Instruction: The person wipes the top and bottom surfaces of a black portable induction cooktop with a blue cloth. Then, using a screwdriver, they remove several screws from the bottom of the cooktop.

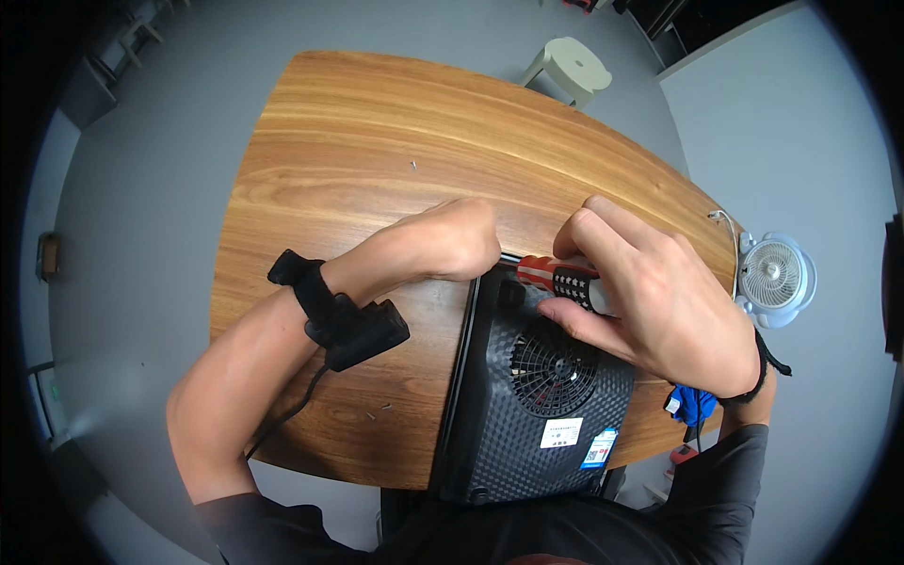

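A black induction cooker (504,414) lies with its underside up at the table's near edge, showing a round fan grille (556,369) and stickers. My right hand (654,292) is closed around a screwdriver (539,271) with a red, white and black star-patterned handle, above the cooker's far end. The screwdriver's tip is hidden. My left hand (457,240) is closed, held against the cooker's far left corner; whatever is in its fingers cannot be seen. Small screws lie on the wood, one screw (413,165) beyond my left hand and another screw (386,406) left of the cooker.
The wooden table (339,113) has a curved far edge. A small white fan (775,273) stands at the right, near a cable. Beyond the table is a pale stool (574,66). A blue object (692,405) sits by my right forearm. A black strapped device (363,330) is on my left wrist.
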{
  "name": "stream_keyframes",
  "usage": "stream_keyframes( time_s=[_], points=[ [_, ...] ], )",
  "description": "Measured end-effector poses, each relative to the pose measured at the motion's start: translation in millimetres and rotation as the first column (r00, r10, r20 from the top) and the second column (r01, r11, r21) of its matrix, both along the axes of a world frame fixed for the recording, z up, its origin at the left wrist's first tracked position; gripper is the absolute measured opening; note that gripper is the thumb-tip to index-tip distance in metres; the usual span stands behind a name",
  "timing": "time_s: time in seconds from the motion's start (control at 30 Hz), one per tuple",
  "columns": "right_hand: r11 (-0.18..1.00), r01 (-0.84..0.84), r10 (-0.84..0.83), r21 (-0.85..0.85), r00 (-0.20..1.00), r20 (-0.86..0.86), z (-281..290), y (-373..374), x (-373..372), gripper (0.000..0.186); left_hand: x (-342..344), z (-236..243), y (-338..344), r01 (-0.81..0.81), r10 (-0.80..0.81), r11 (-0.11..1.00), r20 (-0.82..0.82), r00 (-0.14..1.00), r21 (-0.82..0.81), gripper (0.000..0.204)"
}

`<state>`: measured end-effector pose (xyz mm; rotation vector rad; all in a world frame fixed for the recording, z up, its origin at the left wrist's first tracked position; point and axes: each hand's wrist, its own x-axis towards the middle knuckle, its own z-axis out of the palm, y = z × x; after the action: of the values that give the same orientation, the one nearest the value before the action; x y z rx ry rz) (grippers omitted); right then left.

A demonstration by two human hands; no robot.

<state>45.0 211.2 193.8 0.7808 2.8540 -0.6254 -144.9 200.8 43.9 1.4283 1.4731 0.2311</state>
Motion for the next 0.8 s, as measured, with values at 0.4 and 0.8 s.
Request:
stream_keyframes(
  time_s=[0.4,0.8],
  points=[
    [0.983,-0.155,0.159,0.103,0.986,-0.041,0.3,-3.0,1.1,0.036,5.1,8.6,3.7,0.094,-0.105,0.991,-0.12,0.987,-0.092,0.026],
    [0.969,-0.008,-0.023,0.247,0.992,0.124,-1.8,-9.8,-0.5,0.034,4.9,0.8,0.8,0.034,-0.033,0.999,-0.06,0.998,0.007,0.023]
  ],
)
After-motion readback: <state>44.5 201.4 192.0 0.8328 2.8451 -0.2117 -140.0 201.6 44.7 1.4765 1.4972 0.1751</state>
